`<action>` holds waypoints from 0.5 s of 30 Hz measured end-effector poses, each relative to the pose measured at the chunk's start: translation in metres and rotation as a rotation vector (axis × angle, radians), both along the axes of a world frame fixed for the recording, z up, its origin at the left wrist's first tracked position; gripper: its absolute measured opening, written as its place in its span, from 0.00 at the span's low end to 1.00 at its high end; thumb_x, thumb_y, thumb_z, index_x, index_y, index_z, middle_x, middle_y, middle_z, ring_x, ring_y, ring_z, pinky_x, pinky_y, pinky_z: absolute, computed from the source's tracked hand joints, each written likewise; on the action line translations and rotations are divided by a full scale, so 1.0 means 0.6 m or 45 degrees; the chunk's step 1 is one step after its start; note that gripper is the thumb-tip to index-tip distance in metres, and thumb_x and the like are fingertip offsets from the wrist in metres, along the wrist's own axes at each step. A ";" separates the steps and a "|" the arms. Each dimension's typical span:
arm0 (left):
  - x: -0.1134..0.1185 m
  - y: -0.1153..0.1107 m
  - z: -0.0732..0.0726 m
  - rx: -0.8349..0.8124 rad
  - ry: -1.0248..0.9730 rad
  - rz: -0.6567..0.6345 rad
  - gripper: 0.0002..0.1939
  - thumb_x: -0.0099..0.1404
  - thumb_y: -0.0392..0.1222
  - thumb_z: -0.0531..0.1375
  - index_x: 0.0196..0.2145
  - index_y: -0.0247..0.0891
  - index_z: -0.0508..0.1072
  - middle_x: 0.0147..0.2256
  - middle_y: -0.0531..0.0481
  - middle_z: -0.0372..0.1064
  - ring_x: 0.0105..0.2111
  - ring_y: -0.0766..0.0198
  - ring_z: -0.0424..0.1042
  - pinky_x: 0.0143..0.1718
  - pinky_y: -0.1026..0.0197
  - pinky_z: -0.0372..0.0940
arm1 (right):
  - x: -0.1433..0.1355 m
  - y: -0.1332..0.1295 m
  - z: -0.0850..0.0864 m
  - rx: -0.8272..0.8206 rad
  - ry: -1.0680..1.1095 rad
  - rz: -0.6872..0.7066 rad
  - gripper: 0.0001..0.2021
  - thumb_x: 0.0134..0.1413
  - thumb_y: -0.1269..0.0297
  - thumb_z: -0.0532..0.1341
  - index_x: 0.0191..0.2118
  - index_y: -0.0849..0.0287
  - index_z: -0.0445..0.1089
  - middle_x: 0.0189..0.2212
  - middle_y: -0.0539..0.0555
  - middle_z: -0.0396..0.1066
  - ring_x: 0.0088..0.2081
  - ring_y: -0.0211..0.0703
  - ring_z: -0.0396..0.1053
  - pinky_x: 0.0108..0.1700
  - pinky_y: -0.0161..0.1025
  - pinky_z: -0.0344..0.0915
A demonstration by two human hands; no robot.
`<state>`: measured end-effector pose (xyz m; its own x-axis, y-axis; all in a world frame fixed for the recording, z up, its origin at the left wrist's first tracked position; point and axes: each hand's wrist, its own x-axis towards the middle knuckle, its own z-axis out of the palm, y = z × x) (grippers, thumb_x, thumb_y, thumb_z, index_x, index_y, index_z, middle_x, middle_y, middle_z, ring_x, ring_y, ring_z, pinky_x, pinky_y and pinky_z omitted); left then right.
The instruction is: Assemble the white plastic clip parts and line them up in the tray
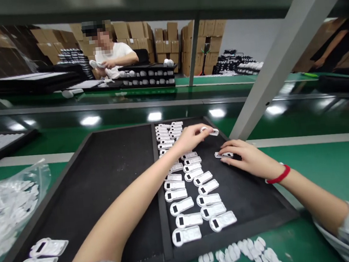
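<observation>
My left hand (192,138) reaches over the far part of the black tray (121,168), its fingers closed on a white plastic housing (213,132) held above the surface. To its right, my right hand (245,155) has its thumb and fingers around another white plastic housing (224,155), low over the tray; whether that piece touches the tray I cannot tell. Two uneven columns of similar housings (186,236), each with a round end and a dark rectangular window, lie in the tray's right compartment. My left forearm hides part of the columns.
Small white plastic pieces (234,254) lie in a heap before the tray. A clear bag (18,197) of white parts rests at left, near several housings (48,248). A grey post (278,56) slants up at right. Across the line, a person (114,54) handles a white item.
</observation>
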<state>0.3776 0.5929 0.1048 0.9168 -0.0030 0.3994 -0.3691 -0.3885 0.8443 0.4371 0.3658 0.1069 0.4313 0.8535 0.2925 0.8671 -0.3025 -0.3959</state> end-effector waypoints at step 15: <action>0.011 -0.011 0.012 -0.494 0.089 0.106 0.14 0.72 0.44 0.51 0.48 0.33 0.69 0.29 0.51 0.70 0.19 0.75 0.56 0.19 0.72 0.52 | -0.250 -0.025 0.017 -0.386 -0.533 0.766 0.11 0.52 0.66 0.65 0.23 0.58 0.64 0.22 0.47 0.64 0.23 0.37 0.59 0.24 0.38 0.55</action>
<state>0.3839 0.5861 0.1117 0.9325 0.2110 0.2930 -0.2863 -0.0624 0.9561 0.2869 0.3510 0.1171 -0.2236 0.9736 0.0457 0.9746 0.2227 0.0235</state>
